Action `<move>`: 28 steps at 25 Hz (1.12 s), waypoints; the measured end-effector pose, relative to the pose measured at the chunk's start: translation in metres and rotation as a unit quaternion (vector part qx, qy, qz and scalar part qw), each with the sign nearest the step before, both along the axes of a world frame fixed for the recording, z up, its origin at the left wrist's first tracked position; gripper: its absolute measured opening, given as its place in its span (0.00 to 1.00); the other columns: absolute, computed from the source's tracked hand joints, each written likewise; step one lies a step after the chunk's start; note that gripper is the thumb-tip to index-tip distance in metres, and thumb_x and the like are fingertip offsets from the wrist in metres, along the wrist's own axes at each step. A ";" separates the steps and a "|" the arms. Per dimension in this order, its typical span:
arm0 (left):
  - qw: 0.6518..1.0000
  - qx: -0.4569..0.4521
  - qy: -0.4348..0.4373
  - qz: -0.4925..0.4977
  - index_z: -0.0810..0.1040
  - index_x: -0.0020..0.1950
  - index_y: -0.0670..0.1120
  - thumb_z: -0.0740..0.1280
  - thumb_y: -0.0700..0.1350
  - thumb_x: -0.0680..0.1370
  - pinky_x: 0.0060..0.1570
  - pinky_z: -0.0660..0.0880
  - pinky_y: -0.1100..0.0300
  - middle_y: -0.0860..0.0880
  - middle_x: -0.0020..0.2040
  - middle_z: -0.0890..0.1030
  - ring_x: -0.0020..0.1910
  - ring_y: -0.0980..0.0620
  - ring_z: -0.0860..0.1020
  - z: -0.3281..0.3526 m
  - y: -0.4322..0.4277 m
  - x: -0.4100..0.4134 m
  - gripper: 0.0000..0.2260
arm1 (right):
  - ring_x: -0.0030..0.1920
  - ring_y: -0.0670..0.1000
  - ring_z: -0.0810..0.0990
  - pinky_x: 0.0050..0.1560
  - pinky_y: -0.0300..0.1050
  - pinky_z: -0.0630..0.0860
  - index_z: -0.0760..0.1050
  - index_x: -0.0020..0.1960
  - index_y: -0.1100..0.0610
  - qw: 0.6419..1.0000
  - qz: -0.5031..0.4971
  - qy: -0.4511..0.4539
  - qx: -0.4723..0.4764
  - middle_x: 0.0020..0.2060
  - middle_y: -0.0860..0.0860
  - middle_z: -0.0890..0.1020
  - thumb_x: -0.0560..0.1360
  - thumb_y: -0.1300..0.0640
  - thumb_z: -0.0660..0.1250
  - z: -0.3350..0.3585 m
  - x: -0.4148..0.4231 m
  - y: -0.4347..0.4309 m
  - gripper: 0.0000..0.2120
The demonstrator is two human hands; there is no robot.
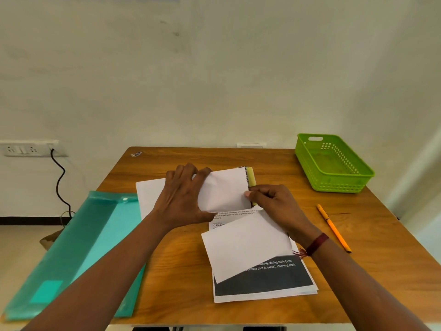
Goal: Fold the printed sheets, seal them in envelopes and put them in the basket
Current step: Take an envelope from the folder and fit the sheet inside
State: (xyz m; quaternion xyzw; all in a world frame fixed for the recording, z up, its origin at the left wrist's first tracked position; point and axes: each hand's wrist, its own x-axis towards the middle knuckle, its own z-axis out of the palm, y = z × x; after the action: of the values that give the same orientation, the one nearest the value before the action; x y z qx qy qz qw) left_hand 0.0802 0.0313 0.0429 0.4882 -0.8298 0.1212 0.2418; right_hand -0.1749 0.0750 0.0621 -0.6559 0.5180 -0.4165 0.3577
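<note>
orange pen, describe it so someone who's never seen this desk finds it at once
On the wooden table, look at its right side, just nearer than the green basket. The orange pen lies slanted on bare wood, the only thin stick, unlike the flat printed sheets left of it.

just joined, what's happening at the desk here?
A person is working a white folded paper at mid-table: the left hand holds its left side, the right hand pinches its right edge. Whether it is a sheet or an envelope is unclear. A second folded sheet lies on the stack of printed sheets nearer the person. The green basket at the far right corner holds nothing yet.
</note>
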 end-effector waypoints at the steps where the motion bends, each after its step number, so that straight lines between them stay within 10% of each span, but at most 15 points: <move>1: 1.000 0.001 -0.008 0.005 0.65 0.69 0.51 0.66 0.75 0.60 0.55 0.70 0.47 0.46 0.59 0.71 0.56 0.47 0.69 0.001 0.000 -0.001 0.45 | 0.33 0.54 0.75 0.36 0.50 0.70 0.84 0.43 0.57 1.000 0.008 -0.006 0.029 0.38 0.62 0.82 0.73 0.46 0.71 -0.001 0.001 0.001 0.14; 9: 0.998 0.064 -0.014 -0.015 0.58 0.74 0.53 0.67 0.76 0.61 0.62 0.67 0.47 0.48 0.64 0.67 0.60 0.49 0.66 -0.008 -0.001 -0.003 0.49 | 0.39 0.55 0.82 0.42 0.47 0.78 0.84 0.46 0.63 0.974 0.015 -0.171 0.150 0.44 0.62 0.85 0.72 0.58 0.74 -0.008 -0.001 0.008 0.08; 28: 1.000 0.009 -0.009 0.009 0.68 0.69 0.43 0.75 0.58 0.63 0.69 0.64 0.39 0.43 0.62 0.73 0.61 0.43 0.71 -0.025 -0.007 0.001 0.39 | 0.33 0.48 0.76 0.35 0.45 0.70 0.85 0.36 0.51 0.987 -0.131 -0.086 -0.030 0.31 0.52 0.84 0.69 0.44 0.74 -0.027 -0.034 0.006 0.11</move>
State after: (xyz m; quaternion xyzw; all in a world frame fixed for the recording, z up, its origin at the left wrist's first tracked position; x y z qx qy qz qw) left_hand 0.0807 0.0242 0.0179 0.4968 -0.8283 0.1204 0.2292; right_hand -0.2092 0.0808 0.0348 -0.5542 0.5542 -0.5301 0.3237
